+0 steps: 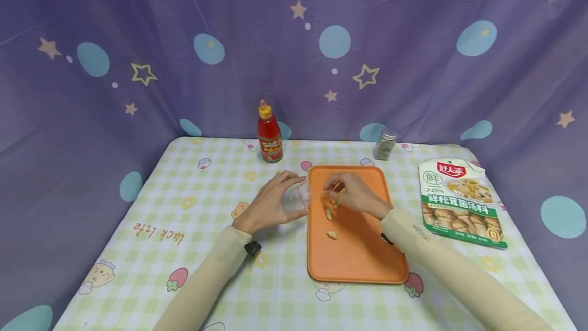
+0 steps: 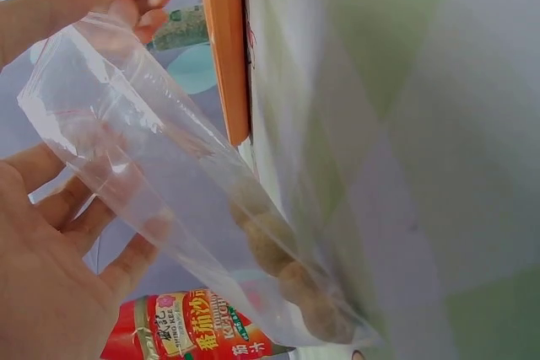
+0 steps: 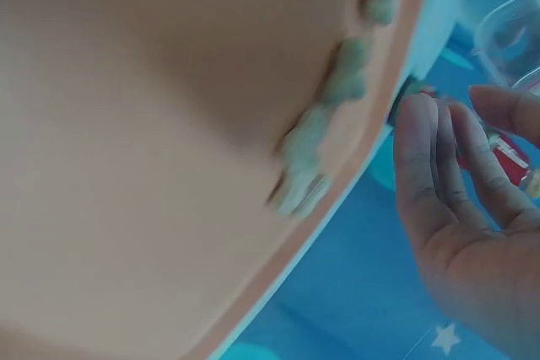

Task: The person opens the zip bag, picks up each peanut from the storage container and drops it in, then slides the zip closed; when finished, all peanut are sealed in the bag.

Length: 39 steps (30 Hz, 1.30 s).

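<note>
My left hand [image 1: 267, 204] grips a clear plastic bag [image 1: 294, 197] with a red line along its mouth, thumb above and fingers below. The bag's mouth faces the tray's left edge. In the left wrist view, several brown, knobbly pieces like peanuts [image 2: 297, 282] lie at the bottom of the bag [image 2: 181, 170]. My right hand [image 1: 356, 194] is above the orange tray [image 1: 353, 264], its fingers extended and thumb apart. Several unshelled peanuts [image 1: 332, 234] lie along the tray's left side, some partly hidden by the right hand. The right wrist view shows them in a row [image 3: 305, 137].
A red ketchup bottle [image 1: 270, 137] with a yellow cap stands behind the bag. Behind the tray is a small spice jar [image 1: 385, 146]. A white and green food packet [image 1: 461, 206] lies right of the tray on the checked tablecloth [image 1: 206, 203]. A purple curtain [image 1: 257, 24] hangs behind.
</note>
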### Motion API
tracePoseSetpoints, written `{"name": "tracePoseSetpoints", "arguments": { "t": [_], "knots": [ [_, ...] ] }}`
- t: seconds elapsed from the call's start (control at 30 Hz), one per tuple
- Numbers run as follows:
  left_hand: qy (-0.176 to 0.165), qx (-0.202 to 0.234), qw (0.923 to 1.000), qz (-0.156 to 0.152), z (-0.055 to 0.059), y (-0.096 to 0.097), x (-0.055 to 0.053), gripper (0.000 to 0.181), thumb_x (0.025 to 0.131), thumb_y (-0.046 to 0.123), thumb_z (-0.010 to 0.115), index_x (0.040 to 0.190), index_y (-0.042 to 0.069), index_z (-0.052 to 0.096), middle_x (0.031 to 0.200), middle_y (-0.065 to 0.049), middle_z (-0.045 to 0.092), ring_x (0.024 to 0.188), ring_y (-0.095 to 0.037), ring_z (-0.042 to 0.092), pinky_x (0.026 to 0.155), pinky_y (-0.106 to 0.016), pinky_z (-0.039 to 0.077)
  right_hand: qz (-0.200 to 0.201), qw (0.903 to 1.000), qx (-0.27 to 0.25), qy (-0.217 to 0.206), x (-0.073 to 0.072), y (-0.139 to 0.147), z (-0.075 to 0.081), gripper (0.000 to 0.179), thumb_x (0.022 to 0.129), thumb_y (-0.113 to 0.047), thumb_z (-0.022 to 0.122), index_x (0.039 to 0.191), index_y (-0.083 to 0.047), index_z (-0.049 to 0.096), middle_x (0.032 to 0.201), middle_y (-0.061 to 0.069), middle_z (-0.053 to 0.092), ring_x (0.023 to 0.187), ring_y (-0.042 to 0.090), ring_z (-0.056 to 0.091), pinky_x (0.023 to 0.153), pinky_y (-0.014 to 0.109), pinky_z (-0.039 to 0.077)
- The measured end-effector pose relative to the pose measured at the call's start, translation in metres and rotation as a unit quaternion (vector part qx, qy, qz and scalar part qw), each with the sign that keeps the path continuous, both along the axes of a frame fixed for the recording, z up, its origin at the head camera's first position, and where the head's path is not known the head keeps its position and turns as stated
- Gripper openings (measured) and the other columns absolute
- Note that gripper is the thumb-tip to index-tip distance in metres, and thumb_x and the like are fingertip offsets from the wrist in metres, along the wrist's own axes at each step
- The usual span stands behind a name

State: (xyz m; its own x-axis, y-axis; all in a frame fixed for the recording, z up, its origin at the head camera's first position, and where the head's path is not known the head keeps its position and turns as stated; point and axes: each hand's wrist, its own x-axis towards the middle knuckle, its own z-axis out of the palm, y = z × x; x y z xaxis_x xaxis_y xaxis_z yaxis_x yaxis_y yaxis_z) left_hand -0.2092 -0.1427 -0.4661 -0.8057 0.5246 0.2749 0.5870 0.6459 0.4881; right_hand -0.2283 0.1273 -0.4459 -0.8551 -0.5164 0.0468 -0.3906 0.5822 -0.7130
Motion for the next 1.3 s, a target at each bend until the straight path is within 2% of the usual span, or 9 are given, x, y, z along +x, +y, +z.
{"name": "tracePoseSetpoints", "arguments": {
  "t": [0.2,0.33,0.67,0.8,0.93,1.13,1.3],
  "knots": [
    [-0.004,0.000,1.0000,0.000,0.000,0.000,-0.001,0.080,0.082,0.049,0.086,0.149,0.016,0.058,0.139,0.004,0.057,0.131,-0.019,0.053,0.111,-0.051,0.049,-0.015,0.9997,0.018,0.011,-0.007,0.019,-0.005,0.013,0.098,-0.012,0.072,0.107,-0.004,0.076,0.102,0.009,0.075,0.094,0.025,0.070,0.086,0.042,0.058],
    [-0.003,-0.001,1.0000,-0.004,-0.001,0.000,-0.001,0.081,0.081,0.048,0.087,0.149,0.016,0.058,0.138,0.004,0.057,0.130,-0.019,0.053,0.110,-0.051,0.049,-0.011,0.9994,0.024,0.023,-0.009,0.030,-0.010,0.013,0.095,-0.008,0.074,0.107,-0.003,0.076,0.105,0.010,0.077,0.096,0.026,0.072,0.088,0.044,0.059],
    [0.001,-0.005,1.0000,-0.005,-0.002,0.000,-0.001,0.082,0.080,0.047,0.088,0.149,0.015,0.058,0.138,0.003,0.057,0.130,-0.019,0.054,0.110,-0.051,0.050,0.008,0.9995,0.023,0.019,-0.007,0.045,-0.019,0.012,0.088,0.000,0.080,0.098,-0.001,0.076,0.095,0.013,0.079,0.082,0.021,0.074,0.076,0.030,0.060],
    [-0.002,-0.007,1.0000,-0.005,-0.002,-0.001,-0.002,0.082,0.081,0.047,0.088,0.150,0.016,0.057,0.138,0.004,0.057,0.130,-0.019,0.053,0.109,-0.050,0.050,0.002,0.9990,0.038,0.025,-0.006,0.048,-0.022,0.010,0.089,0.003,0.078,0.098,-0.002,0.077,0.095,0.012,0.078,0.082,0.020,0.073,0.075,0.031,0.060],
    [-0.003,-0.009,0.9999,-0.006,-0.002,-0.003,-0.002,0.083,0.082,0.052,0.085,0.151,0.016,0.056,0.140,0.004,0.056,0.129,-0.018,0.053,0.109,-0.049,0.050,-0.006,0.9985,0.046,0.030,-0.006,0.049,-0.024,0.006,0.089,-0.002,0.080,0.094,-0.005,0.077,0.090,0.008,0.078,0.079,0.016,0.071,0.074,0.030,0.059],
    [-0.001,-0.013,0.9999,-0.011,-0.005,-0.003,-0.002,0.082,0.083,0.053,0.084,0.151,0.017,0.056,0.140,0.004,0.056,0.129,-0.017,0.053,0.108,-0.048,0.050,-0.022,0.9988,0.040,0.019,-0.005,0.047,-0.028,0.007,0.087,-0.004,0.082,0.090,-0.005,0.076,0.087,0.007,0.077,0.075,0.013,0.070,0.070,0.024,0.056],
    [0.008,-0.018,0.9997,-0.014,-0.004,-0.002,-0.003,0.082,0.082,0.050,0.086,0.151,0.017,0.056,0.140,0.003,0.057,0.128,-0.018,0.054,0.105,-0.047,0.051,-0.030,0.9988,0.038,0.007,-0.004,0.047,-0.026,0.005,0.090,-0.004,0.079,0.093,-0.004,0.075,0.085,0.007,0.075,0.074,0.012,0.066,0.066,0.023,0.051]
  ]
}}
